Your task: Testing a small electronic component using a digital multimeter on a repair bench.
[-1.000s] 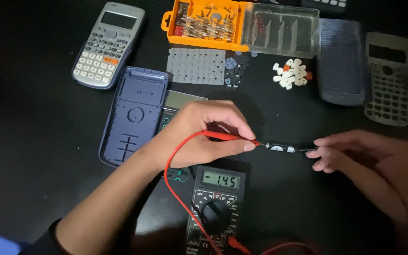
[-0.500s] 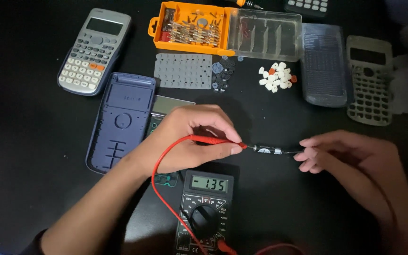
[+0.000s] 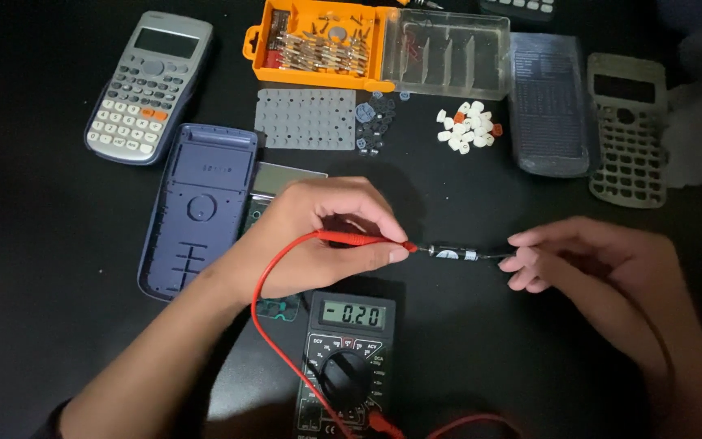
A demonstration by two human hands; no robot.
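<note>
My left hand [image 3: 318, 240] pinches a red multimeter probe [image 3: 359, 239], its tip touching the left end of a small dark battery [image 3: 454, 253] lying on the black table. My right hand [image 3: 591, 264] has its fingers closed at the battery's right end; what it holds there is hidden by the fingers. A black multimeter [image 3: 347, 366] with a lit display sits near the front edge, below the left hand. The red lead [image 3: 266, 317] loops from the probe down to the meter.
A grey calculator [image 3: 148, 85] lies at the back left, a blue calculator back cover [image 3: 201, 207] beside my left hand. An orange bit case [image 3: 318, 45] with clear lid, a grey rubber keypad [image 3: 306, 118], loose white keys [image 3: 469, 126], a clear cover [image 3: 550, 102] and a grey keypad frame [image 3: 627, 130] lie at the back.
The reading on the multimeter display has changed. Both hands and the battery stay almost in place; the view has shifted slightly.
</note>
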